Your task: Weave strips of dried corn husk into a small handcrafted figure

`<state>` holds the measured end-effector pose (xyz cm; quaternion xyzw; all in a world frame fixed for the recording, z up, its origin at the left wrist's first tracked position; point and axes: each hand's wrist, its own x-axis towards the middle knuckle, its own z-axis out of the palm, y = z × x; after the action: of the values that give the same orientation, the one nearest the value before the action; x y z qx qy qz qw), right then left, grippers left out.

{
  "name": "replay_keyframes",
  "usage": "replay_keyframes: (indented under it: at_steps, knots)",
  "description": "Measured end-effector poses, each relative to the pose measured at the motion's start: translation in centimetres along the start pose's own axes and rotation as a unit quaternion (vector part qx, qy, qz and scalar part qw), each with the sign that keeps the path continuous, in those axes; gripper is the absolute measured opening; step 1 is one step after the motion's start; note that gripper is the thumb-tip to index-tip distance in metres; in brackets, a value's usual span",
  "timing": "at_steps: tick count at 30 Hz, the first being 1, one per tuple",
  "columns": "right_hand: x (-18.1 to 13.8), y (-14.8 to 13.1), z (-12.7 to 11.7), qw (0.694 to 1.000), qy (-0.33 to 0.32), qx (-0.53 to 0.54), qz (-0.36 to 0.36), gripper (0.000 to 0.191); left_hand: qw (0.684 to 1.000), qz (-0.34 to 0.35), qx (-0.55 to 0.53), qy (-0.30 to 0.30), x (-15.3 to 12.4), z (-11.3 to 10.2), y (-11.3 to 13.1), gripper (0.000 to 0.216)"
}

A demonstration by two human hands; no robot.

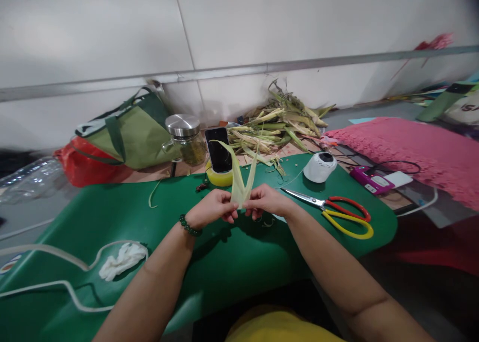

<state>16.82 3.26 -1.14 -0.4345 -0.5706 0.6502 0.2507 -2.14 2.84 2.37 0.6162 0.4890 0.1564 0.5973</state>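
Between my two hands stands a pale green corn husk [241, 186], its two pointed ends spread upward in a V. My left hand [215, 205], with a dark green bead bracelet at the wrist, pinches the lower left edge of the husk. On the other side my right hand [267, 201] pinches the lower right edge. Scissors [324, 204] with one red and one yellow handle lie to the right of my right hand. Behind the husk, a smartphone [218, 150] leans upright in a yellow holder [219, 177]. A white thread spool [320, 167] sits beyond the scissors.
A pile of dried corn husks [277, 120] lies by the wall. A lidded glass mug [185, 141] and a green bag [140, 132] stand at the back left. Crumpled white tissue [123, 260] rests on the green tabletop [239, 254]. A purple power strip [372, 180] lies right.
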Motion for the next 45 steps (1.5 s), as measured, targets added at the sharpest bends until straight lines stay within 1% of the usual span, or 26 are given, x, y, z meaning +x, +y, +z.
replay_keyframes:
  at_steps: [8, 17, 20, 25, 31, 37, 45]
  knots:
    - [-0.1, -0.1, -0.2, 1.000, -0.009, -0.017, 0.018, 0.035, 1.000, -0.018, 0.000, -0.005, -0.1, 0.1, 0.2, 0.018]
    - [-0.1, -0.1, -0.1, 1.000, -0.019, -0.015, 0.019, 0.033, 1.000, 0.001, 0.006, -0.012, 0.1, 0.2, -0.2, 0.021]
    - [-0.1, -0.1, -0.1, 1.000, -0.020, -0.018, 0.011, 0.029, 1.000, 0.005, 0.007, -0.014, 0.1, 0.3, -0.2, 0.021]
    - [-0.1, -0.2, 0.0, 0.999, -0.020, -0.026, -0.003, 0.024, 1.000, 0.002, 0.007, -0.006, 0.0, 0.4, -0.1, 0.021]
    - [0.0, -0.1, 0.1, 0.999, -0.026, -0.023, -0.007, 0.016, 0.999, -0.015, 0.033, 0.002, -0.1, 0.8, 0.2, 0.018]
    - [-0.1, -0.2, 0.2, 0.999, -0.029, -0.029, -0.013, 0.018, 0.999, -0.022, 0.035, 0.011, -0.1, 1.0, 0.5, 0.015]
    - [-0.1, -0.2, 0.1, 1.000, -0.019, -0.017, -0.013, 0.014, 0.999, -0.011, 0.021, 0.034, -0.1, 1.3, 0.4, 0.010]
